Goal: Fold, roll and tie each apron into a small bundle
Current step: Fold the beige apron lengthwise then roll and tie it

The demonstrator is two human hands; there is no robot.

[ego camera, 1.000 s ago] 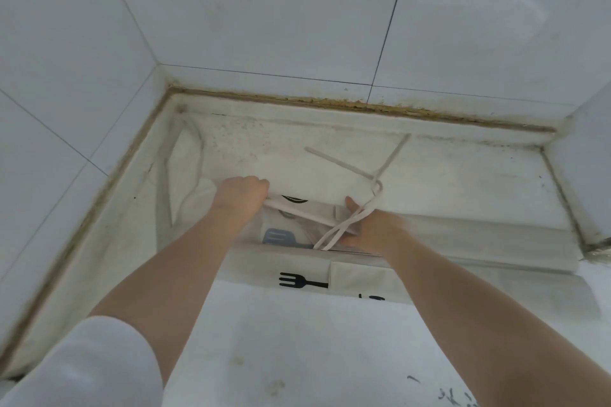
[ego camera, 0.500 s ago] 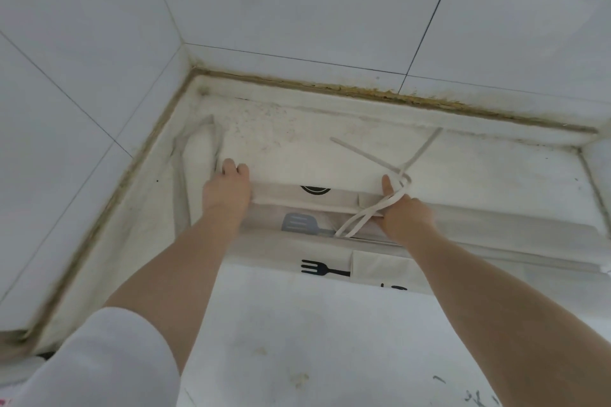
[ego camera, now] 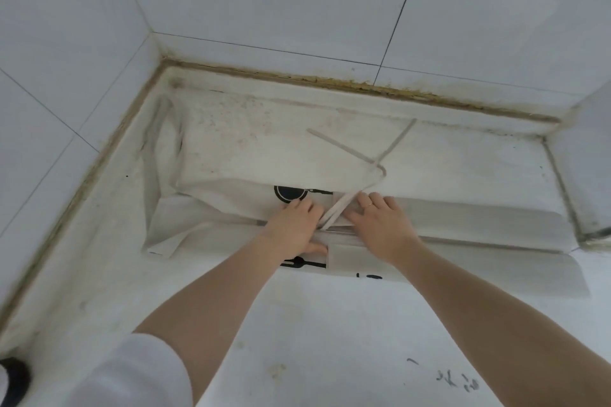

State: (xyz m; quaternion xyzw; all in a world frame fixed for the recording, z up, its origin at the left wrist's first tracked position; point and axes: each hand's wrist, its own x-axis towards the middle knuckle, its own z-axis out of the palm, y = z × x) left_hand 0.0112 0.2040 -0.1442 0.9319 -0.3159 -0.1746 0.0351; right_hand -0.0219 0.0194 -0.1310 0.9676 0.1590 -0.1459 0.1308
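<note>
A cream apron [ego camera: 463,225] with black utensil prints lies folded into a long band across the white counter. Its strap [ego camera: 363,162] loops up over the counter behind the band. My left hand [ego camera: 292,228] rests flat on the middle of the band, thumb over the near edge. My right hand [ego camera: 380,225] lies flat beside it, with the strap running out between the two hands. The apron's left end [ego camera: 172,225] lies rumpled and partly unfolded.
White tiled walls [ego camera: 264,10] enclose the counter [ego camera: 330,340] at the back and left, with a dirty sealant seam along their base. A raised white block [ego camera: 588,158] stands at the right end. Dark scribbles [ego camera: 459,383] mark the near right counter.
My left hand has moved right from the apron's left part to the middle, next to my right hand. The left end of the band has loosened. The camera view has shifted.
</note>
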